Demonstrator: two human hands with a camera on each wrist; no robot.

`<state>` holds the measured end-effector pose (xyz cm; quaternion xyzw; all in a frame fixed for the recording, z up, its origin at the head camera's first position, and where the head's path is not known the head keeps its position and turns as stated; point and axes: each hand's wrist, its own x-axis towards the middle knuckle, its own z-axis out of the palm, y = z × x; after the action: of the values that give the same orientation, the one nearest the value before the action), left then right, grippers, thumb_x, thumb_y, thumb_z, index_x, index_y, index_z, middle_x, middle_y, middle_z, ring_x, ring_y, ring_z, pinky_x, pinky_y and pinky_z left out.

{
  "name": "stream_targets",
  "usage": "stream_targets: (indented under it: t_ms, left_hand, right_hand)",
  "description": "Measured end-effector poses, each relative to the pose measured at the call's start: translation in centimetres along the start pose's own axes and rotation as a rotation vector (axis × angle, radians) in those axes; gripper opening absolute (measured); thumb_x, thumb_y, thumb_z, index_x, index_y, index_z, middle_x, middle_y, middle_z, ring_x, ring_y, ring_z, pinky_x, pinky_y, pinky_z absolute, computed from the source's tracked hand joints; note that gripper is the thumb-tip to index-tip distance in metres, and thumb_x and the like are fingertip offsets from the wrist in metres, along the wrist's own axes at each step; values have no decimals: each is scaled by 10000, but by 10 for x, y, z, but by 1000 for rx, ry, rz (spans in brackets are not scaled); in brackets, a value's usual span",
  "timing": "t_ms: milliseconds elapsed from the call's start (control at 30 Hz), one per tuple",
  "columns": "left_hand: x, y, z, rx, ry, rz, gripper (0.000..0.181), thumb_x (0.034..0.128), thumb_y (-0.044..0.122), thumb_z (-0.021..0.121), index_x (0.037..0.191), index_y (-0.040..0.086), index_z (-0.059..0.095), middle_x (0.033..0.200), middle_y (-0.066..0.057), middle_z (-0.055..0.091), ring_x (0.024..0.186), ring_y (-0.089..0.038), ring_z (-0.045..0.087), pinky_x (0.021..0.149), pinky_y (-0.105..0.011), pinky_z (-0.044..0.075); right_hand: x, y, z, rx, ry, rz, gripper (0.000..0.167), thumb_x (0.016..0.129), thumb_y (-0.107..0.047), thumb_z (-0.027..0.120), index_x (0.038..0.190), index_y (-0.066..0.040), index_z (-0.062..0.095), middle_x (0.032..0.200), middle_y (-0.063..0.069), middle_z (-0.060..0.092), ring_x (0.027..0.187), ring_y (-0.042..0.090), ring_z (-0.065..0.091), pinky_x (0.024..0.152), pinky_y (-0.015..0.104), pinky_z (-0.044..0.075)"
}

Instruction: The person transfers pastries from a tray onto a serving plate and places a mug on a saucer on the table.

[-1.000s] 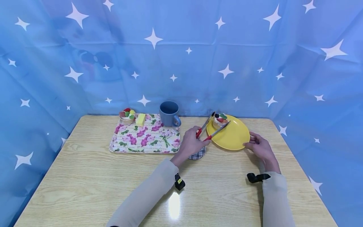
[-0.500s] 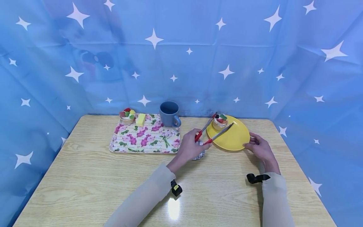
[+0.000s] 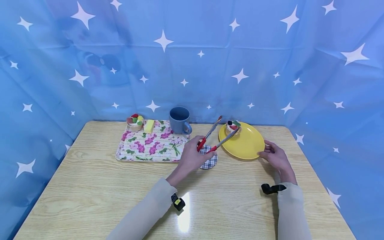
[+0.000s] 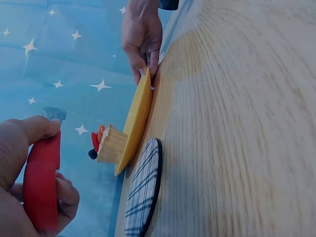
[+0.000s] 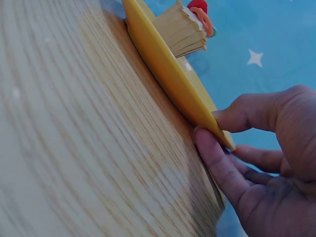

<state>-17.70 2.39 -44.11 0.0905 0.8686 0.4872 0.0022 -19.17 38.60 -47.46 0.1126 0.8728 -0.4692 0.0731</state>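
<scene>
My left hand [image 3: 192, 156] grips the red-handled tongs [image 3: 201, 144], whose metal arms stand apart above the table. In the left wrist view the red handle [image 4: 43, 182] lies between thumb and fingers. A fruit-topped tart [image 3: 232, 128] sits at the left side of the yellow plate [image 3: 247, 143]; one tong tip overlaps it in the head view, and contact cannot be told. With thumb and fingers my right hand [image 3: 276, 159] pinches the plate's right rim, also seen in the right wrist view, where the plate [image 5: 173, 81] rests on the table.
A round checked coaster [image 3: 210, 161] lies just right of my left hand. On the left, a floral tray [image 3: 153, 151] bears another tart [image 3: 135, 122], a yellow block [image 3: 148, 126] and a blue mug [image 3: 179, 120]. A starry curtain hangs behind the table.
My left hand has drawn back to the left with the tongs, uncovering more of the coaster. The tart stays on the plate, and my right hand has kept its hold on the rim.
</scene>
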Motion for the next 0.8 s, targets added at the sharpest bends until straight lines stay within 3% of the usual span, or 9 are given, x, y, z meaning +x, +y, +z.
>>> stream_targets:
  t_ms: [200, 433, 600, 800]
  left_hand:
    - [-5, -3, -13, 4, 26, -7, 713, 826, 454, 848, 1409, 160, 563, 1204, -70, 644, 1012, -228, 558, 745, -326, 528]
    - [-10, -9, -27, -43, 63, 25, 695, 832, 415, 853, 1397, 130, 569, 1145, -126, 667, 962, -284, 609, 682, -301, 512]
    - [-13, -10, -37, -77, 81, 30, 691, 840, 367, 855, 1411, 121, 557, 1115, -142, 651, 829, -243, 613, 665, -296, 534]
    - [-16, -14, -50, -84, 115, 34, 664, 840, 358, 855, 1388, 118, 568, 1178, -142, 656, 887, -269, 612, 653, -292, 536]
  right_hand:
    - [1, 0, 0, 4, 4, 1, 834, 968, -237, 700, 1632, -73, 223, 1525, 236, 458, 994, -45, 534, 803, 102, 485]
    - [-1, 0, -1, 7, 7, -5, 821, 976, -248, 692, 1632, -78, 228, 1524, 236, 458, 1002, -56, 532, 802, 99, 482]
    - [-2, 0, 0, 3, 5, -11, 823, 974, -243, 694, 1631, -76, 227, 1527, 237, 457, 1000, -57, 534, 805, 89, 477]
    - [0, 2, 0, 10, 5, -9, 830, 973, -254, 698, 1632, -81, 225, 1528, 229, 455, 1055, -4, 544, 813, 97, 479]
